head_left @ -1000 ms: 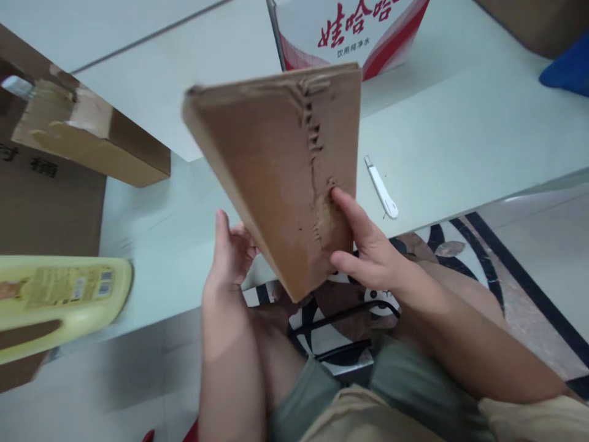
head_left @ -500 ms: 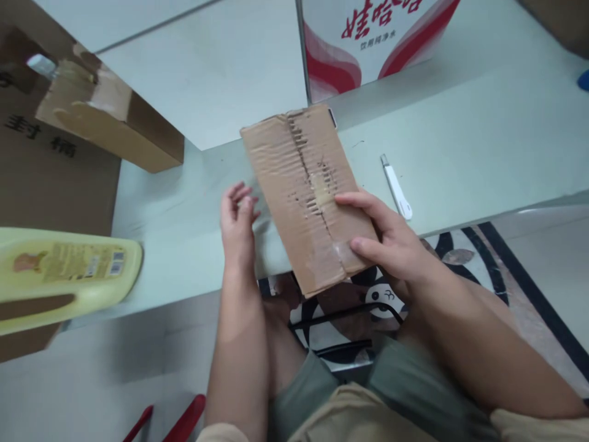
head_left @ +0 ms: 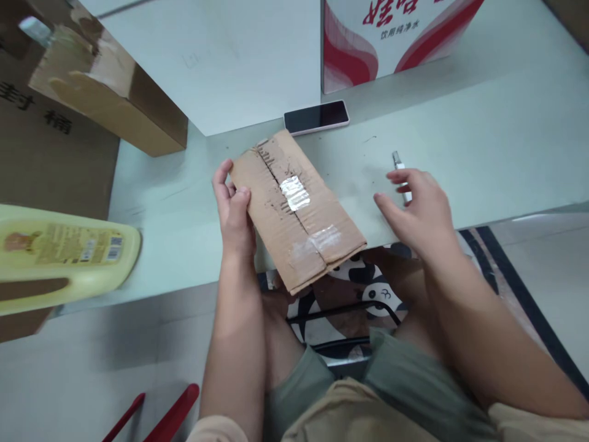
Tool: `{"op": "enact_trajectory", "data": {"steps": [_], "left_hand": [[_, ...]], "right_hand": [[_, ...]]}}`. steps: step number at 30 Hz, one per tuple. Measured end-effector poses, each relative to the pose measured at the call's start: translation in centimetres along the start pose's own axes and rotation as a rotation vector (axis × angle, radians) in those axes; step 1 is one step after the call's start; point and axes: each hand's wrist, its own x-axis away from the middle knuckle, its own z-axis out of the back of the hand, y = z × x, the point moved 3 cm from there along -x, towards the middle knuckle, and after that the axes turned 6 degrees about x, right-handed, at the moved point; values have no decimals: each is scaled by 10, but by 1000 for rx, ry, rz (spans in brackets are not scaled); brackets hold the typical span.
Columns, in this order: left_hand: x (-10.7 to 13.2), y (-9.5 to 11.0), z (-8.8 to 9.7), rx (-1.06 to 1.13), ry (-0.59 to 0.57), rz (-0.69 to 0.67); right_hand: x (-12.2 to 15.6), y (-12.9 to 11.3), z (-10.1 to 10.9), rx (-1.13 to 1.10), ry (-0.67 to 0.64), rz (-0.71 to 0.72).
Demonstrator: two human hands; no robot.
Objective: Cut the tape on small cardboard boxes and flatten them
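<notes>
My left hand (head_left: 235,209) grips the left edge of a flat brown cardboard box (head_left: 271,215), thumb on its top face and fingers behind the edge. The box is tilted over the near edge of the table. A dark slit runs along its middle, with pieces of shiny clear tape across it. My right hand (head_left: 418,209) is off the box, thumb and fingers apart and nothing held. Beneath those fingers lies a white utility knife (head_left: 396,158), partly hidden by the hand.
A phone (head_left: 317,116) lies behind the box on the pale table (head_left: 497,141). A white and red carton (head_left: 352,55) stands at the back. On the left are an open brown carton (head_left: 151,126) and a yellow jug (head_left: 126,239). Red legs (head_left: 172,414) show below.
My left hand has taken hold of the box's left edge. My right hand has let go and moved right, over the knife. The box has shifted and turned, uncovering the phone.
</notes>
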Motion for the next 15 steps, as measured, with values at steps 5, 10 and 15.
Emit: {"op": "enact_trajectory", "data": {"steps": [5, 10, 15], "left_hand": [[0, -1, -3, -10, 20, -14], [0, -4, -5, 9, 33, -20], [0, -4, -6, -19, 49, -21]], "right_hand": [[-19, 39, 2, 386, -61, -183], [-15, 18, -6, 178, -234, -163], [4, -26, 3, -551, -334, -11]]}}
